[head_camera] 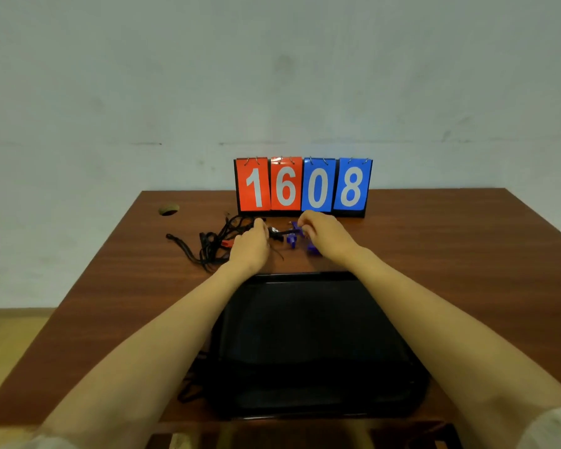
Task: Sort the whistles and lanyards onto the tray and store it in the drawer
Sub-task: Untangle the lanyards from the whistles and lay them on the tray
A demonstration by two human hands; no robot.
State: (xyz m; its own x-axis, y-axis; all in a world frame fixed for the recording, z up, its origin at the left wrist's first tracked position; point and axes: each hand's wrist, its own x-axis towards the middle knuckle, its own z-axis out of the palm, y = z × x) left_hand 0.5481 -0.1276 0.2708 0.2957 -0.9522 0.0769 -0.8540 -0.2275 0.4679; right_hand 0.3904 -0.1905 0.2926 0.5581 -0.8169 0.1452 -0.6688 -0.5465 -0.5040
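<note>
Both hands work on the desk (pixel 434 241), just beyond the far rim of the black tray (pixel 305 276) — the left hand (pixel 250 244) grips a black lanyard (pixel 280 233) near its clip, and the right hand (pixel 324 234) pinches the blue whistle (pixel 293 237) at its other end. The cord runs left to right between them — the tray lies straight back toward the person.

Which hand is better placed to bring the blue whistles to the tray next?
Right. The right hand curls its fingers on the blue whistles, just beyond the far rim of the tray. The left hand grips the black lanyards farther left and would probably have to cross over.
</note>
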